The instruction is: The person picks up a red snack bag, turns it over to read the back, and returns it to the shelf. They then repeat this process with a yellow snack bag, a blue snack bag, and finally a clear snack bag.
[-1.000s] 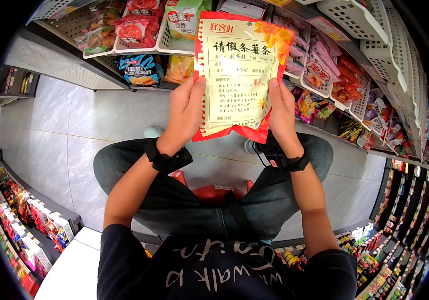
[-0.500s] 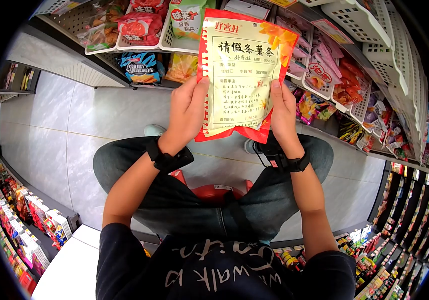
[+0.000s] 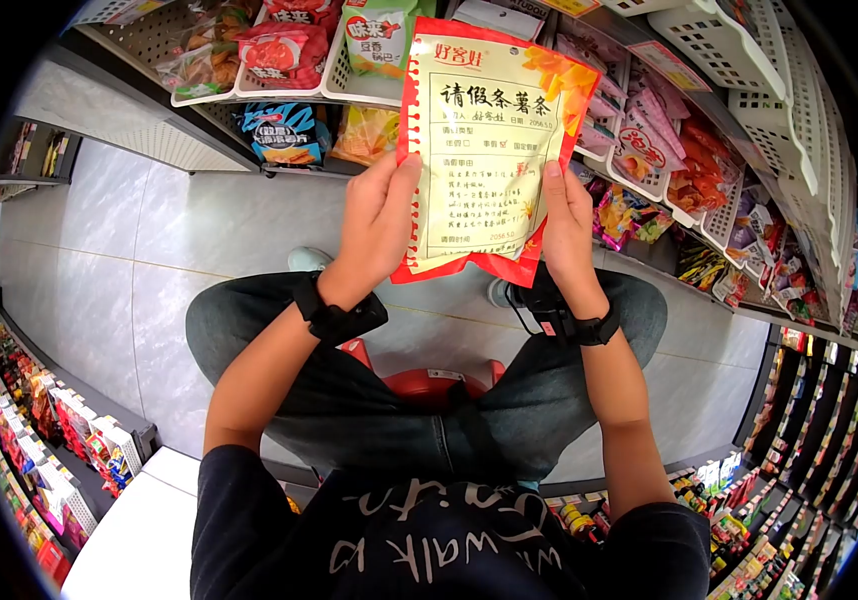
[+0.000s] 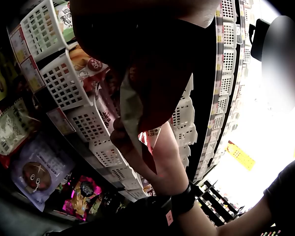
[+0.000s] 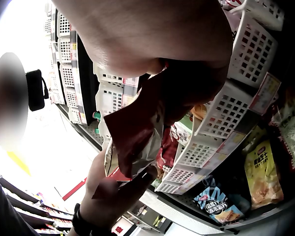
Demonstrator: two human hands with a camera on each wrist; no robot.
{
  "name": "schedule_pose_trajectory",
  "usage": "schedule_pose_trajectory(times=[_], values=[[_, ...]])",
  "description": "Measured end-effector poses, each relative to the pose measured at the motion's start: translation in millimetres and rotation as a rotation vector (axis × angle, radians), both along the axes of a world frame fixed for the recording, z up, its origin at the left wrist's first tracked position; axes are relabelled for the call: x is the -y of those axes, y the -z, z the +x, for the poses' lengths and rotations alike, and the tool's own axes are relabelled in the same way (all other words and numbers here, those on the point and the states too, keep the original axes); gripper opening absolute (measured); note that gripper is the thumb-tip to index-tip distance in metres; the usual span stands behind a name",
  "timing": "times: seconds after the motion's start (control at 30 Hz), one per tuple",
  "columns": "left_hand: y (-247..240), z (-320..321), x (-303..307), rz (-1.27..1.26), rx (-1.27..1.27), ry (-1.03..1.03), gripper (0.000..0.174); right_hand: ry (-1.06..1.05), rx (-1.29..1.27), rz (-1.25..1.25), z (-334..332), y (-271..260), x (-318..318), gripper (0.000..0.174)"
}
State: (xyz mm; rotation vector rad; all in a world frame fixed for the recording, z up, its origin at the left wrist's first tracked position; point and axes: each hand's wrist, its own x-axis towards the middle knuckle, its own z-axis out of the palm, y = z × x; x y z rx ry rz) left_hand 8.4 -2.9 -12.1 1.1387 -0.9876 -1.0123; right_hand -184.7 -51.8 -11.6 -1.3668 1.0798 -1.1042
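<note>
A red-edged bag of potato snacks [image 3: 489,150] with a pale yellow note-like front is held up in the head view, its printed side facing me. On its left edge, my left hand [image 3: 377,225] grips it with the thumb in front. My right hand [image 3: 571,225] pinches the right edge, thumb on the front and fingers hidden behind. The left wrist view shows the right hand [image 4: 157,157] at the bag's dark lower edge. From the right wrist, the left hand [image 5: 118,189] appears under the bag's red and silver edge [image 5: 132,132].
White perforated baskets [image 3: 369,90] of snack bags line the shelf ahead, with more baskets [image 3: 789,140] at the right. A blue snack bag [image 3: 284,135] lies on the lower shelf. Below are grey floor tiles [image 3: 89,230] and a red stool [image 3: 434,388] between the legs.
The bag and the left hand have shifted slightly right in the head view, and the glare on the bag's front has faded. Both hands keep their grip.
</note>
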Motion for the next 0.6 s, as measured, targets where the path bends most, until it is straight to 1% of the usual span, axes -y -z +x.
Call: schedule_pose_trajectory(times=[0.47,0.6], values=[[0.2,0.1,0.4,0.002,0.000,0.009,0.027,0.002,0.019,0.000,2.0,-2.4,-1.5,0.036],[2.3,0.5,1.0,0.003,0.006,0.004,0.027,-0.010,-0.010,-0.018,0.3,-0.7,-0.7,0.035]])
